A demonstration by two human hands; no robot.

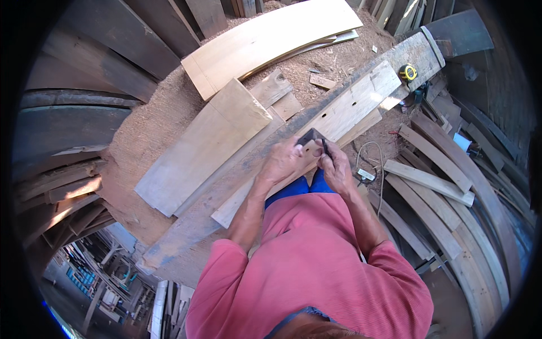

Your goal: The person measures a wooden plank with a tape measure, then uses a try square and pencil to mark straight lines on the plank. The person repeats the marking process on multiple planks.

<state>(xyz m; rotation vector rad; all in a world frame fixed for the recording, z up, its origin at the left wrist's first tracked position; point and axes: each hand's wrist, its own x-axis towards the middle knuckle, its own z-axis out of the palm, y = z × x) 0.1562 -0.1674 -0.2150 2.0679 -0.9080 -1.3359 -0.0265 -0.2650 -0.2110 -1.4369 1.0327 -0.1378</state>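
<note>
A long pale board [367, 97] with several small dark holes lies slantwise along a worn wooden beam in front of me. My left hand [281, 161] is closed on a dark, flat, square-edged piece [308, 136] at the board's surface. Its exact kind is not clear. Just to the right, my right hand [337, 168] pinches a slim dark stick [326, 148], pencil-like in shape, with its tip close to the board. My fingers partly hide both held things. One of the board's holes shows between my hands.
Beyond the beam [195, 195], wide planks [209, 144] and a curved pale panel [271, 42] rest over sawdust [141, 124]. A yellow tape measure [407, 72] sits at the beam's far right. To my right are a cable with a white socket block [366, 174] and stacked timber [429, 182].
</note>
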